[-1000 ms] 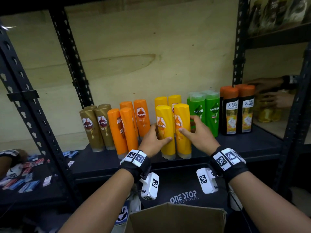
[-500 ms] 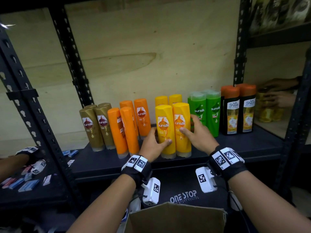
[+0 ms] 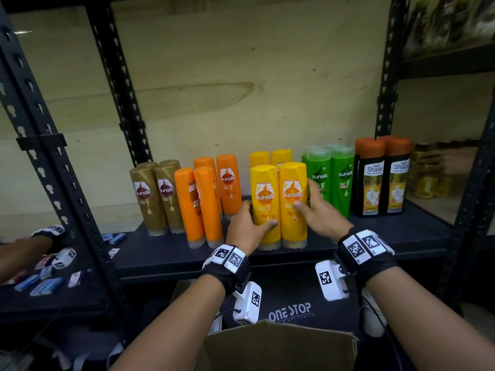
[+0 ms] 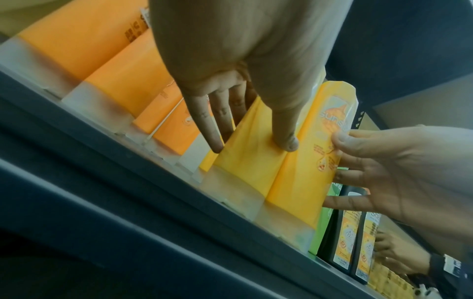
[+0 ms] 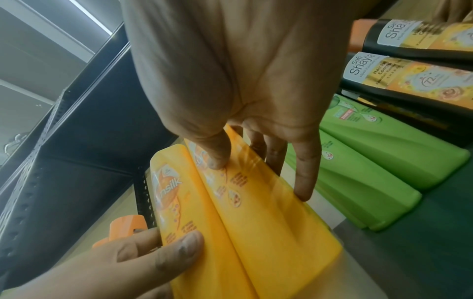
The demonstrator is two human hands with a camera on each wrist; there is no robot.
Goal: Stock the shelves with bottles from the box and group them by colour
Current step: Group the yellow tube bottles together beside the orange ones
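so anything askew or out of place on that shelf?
Mostly tidy, grouped by colour. Only the two front orange bottles look odd: they lean left and show their back labels, unlike the rest. No spills or damage visible.

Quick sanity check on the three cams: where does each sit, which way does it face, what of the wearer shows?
Head: worn on the head, facing forward and down at the shelf; both forearms, left hand and right hand show.
Left wrist: below the left hand, looking along its fingers at the left front yellow bottle; the right hand enters from the right.
Right wrist: below the right hand, looking along its fingers at the right front yellow bottle; the left thumb shows.
Shared: all three see both front yellow bottles and the green bottles.
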